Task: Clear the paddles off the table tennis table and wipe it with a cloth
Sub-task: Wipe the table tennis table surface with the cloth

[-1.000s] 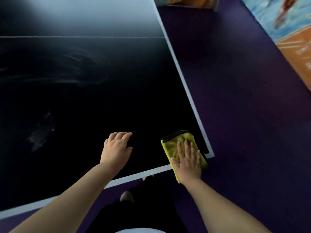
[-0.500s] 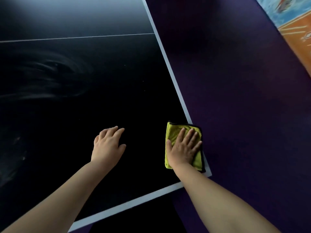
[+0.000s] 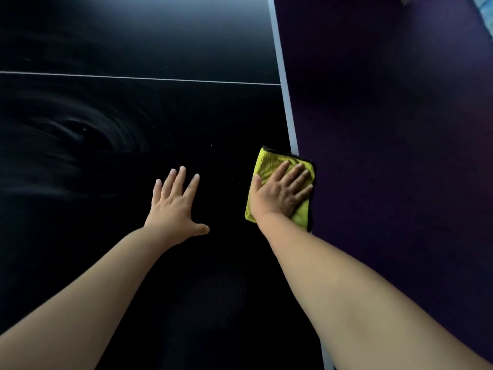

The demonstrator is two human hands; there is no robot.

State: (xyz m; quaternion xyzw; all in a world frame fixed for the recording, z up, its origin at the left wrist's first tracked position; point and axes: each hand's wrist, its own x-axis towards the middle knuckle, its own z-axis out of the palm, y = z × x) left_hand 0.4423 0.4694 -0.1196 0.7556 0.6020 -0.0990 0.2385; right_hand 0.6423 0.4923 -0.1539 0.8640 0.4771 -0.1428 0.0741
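Head view: the right hand's fingers (image 3: 293, 173) lie straight and slightly spread, pressing flat on the yellow cloth (image 3: 266, 162) without curling round it, and the right hand (image 3: 280, 193) covers most of the folded pad. The left hand's fingers (image 3: 177, 180) are also straight and fanned, thumb out to the side, with the left hand (image 3: 173, 206) laid palm-down on the bare dark desk (image 3: 160, 263), seemingly as a brace. A second ago those left fingers were arched on their tips and the cloth sat at the near right corner. Now the cloth has travelled farther up the right side and lies over the white side line (image 3: 288, 110), its black trim just past the edge above the purple floor (image 3: 386, 129). The near end of the desk has dropped out of view, so the person appears to be leaning in and wiping along the border. No paddles show, so clearing looks done in this part. Pale swirl marks (image 3: 88, 132) to the left, below the thin centre line (image 3: 133, 77), suggest that patch may need another pass.
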